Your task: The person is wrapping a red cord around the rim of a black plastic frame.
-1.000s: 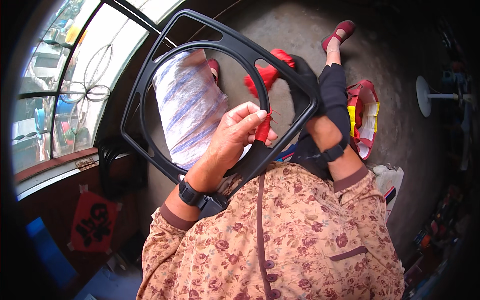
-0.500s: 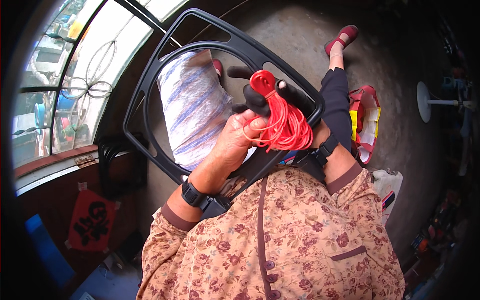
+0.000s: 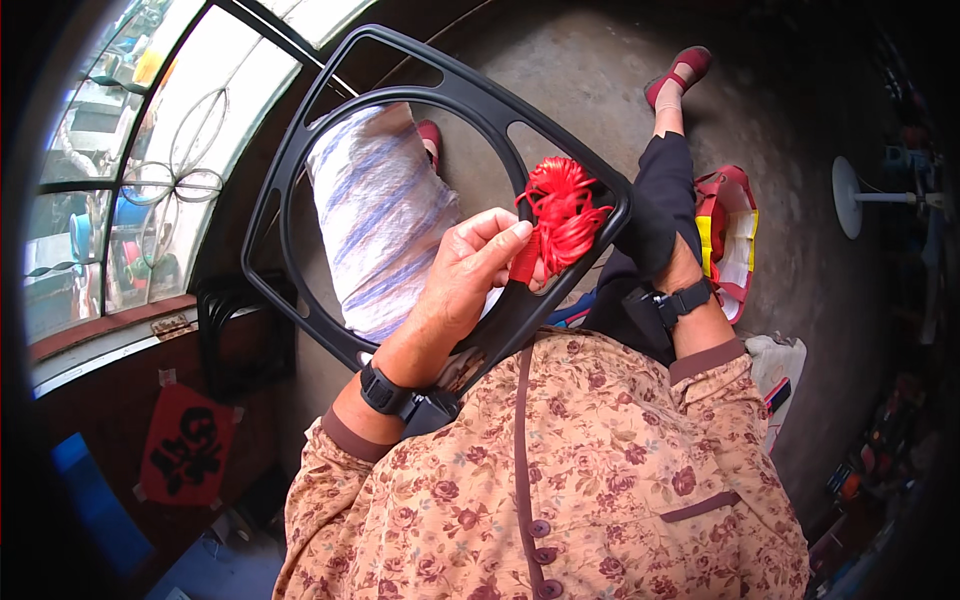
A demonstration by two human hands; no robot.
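A black plastic frame (image 3: pixel 478 93) with a large round opening and cut-out corners lies slanted over my lap. Red cord is wound closely around its inner ring at the right side. My left hand (image 3: pixel 470 265), bare, is closed there, thumb and fingers pinching the red cord (image 3: pixel 524 258) against the ring. A looped bundle of the same cord (image 3: pixel 565 205) shows in the right corner cut-out. My right hand (image 3: pixel 652 235), in a black glove, is at the frame's right edge; its fingers are hidden behind the frame and bundle.
A white cloth with blue stripes (image 3: pixel 375 215) covers my left leg, seen through the round opening. A red and yellow bag (image 3: pixel 735 240) stands right of my dark-trousered leg. More black frames (image 3: pixel 235 335) lean under the barred window at left. A white fan-like disc (image 3: pixel 847 200) stands far right.
The cord bundle has gone from above the frame into its right corner cut-out. My right hand has moved right, behind the edge. My left hand now pinches the cord at the ring.
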